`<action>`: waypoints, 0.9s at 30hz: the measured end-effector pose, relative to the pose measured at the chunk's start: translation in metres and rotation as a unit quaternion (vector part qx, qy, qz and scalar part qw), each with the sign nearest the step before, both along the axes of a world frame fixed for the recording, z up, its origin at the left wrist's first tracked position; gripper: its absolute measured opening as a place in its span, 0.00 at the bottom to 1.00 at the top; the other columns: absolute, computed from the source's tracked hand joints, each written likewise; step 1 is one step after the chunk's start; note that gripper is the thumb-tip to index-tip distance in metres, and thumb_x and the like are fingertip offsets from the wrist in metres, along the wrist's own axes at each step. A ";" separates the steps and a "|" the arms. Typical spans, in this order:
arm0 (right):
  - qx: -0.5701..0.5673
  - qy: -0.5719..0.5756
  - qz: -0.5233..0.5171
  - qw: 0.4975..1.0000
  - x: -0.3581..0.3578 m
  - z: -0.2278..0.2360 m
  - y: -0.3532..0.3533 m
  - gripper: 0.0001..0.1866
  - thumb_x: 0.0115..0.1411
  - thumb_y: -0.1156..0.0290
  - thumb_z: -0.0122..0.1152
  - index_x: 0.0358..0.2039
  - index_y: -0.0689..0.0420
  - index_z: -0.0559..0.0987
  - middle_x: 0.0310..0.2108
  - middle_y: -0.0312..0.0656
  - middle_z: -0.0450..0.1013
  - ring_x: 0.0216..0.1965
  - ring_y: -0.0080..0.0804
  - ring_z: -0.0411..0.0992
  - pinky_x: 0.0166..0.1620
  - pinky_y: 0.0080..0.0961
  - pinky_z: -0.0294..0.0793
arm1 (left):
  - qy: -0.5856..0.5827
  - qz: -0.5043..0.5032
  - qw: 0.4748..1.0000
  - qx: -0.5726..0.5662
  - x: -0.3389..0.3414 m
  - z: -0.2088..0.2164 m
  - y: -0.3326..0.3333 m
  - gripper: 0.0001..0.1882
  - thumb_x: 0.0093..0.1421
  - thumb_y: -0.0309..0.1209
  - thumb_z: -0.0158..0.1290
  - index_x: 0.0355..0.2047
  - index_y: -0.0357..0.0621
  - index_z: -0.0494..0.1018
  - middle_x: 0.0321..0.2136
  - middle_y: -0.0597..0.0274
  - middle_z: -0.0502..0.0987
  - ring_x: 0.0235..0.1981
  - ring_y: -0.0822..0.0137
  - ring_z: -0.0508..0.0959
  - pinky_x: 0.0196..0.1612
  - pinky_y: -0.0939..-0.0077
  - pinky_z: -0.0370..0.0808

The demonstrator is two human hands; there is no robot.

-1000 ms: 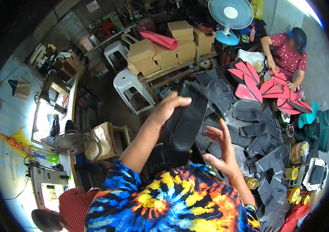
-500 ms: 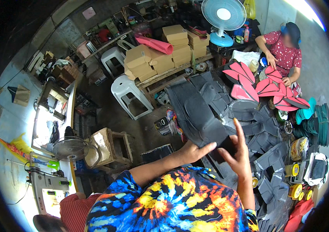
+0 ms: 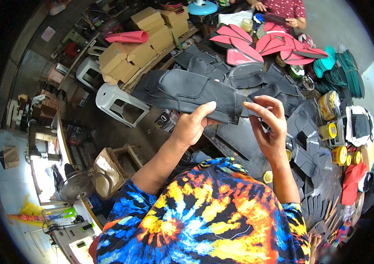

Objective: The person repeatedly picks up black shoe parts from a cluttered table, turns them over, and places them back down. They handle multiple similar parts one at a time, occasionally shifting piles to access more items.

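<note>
Two bare hands are busy just past the tie-dye shirt [image 3: 195, 211]. The left hand [image 3: 191, 126] has its thumb pressed on top of a black stitched shoe upper [image 3: 187, 88], fingers tucked beneath, and holds it up ahead of the chest. The right hand [image 3: 271, 123] curls at the upper's squared end, thumb and forefinger bent toward each other; whether they pinch anything, I can't tell from here. Half a second ago the upper slanted down toward the right hand, whose forefinger pointed upward; now it lies closer to level, its other end off to the left. To my eye, that puts the seams in plain sight and the squared end within easy reach of the right fingertips.

Beyond, black cut pieces [image 3: 308, 121] overlap across the worktable [image 3: 239, 130], with yellow-lidded jars [image 3: 339, 155] along the right. Any print on those jars is too small for me to read, and I make out no brand mark on the upper.

Farther off stands a white plastic stool [image 3: 121, 102]; pink sole-shaped pieces [image 3: 244, 53] lie heaped before a co-worker [image 3: 289, 8], whose head has slipped out of view. Brown cardboard boxes [image 3: 157, 39] are stacked at the back, no lettering legible on them.
</note>
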State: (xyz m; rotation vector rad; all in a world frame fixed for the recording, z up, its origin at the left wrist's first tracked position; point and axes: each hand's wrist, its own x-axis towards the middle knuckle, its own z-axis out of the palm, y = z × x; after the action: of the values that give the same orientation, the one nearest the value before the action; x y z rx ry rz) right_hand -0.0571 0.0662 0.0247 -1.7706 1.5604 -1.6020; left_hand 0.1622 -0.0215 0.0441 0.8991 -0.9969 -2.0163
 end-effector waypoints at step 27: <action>-0.062 0.270 -0.064 0.959 -0.005 -0.002 0.027 0.30 0.44 0.77 0.68 0.50 0.38 0.86 0.51 0.34 0.74 0.50 0.39 0.71 0.52 0.37 0.68 | 0.026 -0.061 0.996 0.053 -0.027 0.007 -0.004 0.16 0.70 0.30 0.52 0.54 0.37 0.75 0.48 0.56 0.81 0.48 0.61 0.83 0.52 0.59 0.84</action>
State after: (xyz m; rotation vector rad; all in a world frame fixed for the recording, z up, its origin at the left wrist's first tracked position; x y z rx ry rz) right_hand -0.0622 0.0933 0.0226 -2.3650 1.8669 -1.3592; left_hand 0.1354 -0.0253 0.0509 0.8554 -0.9429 -2.2021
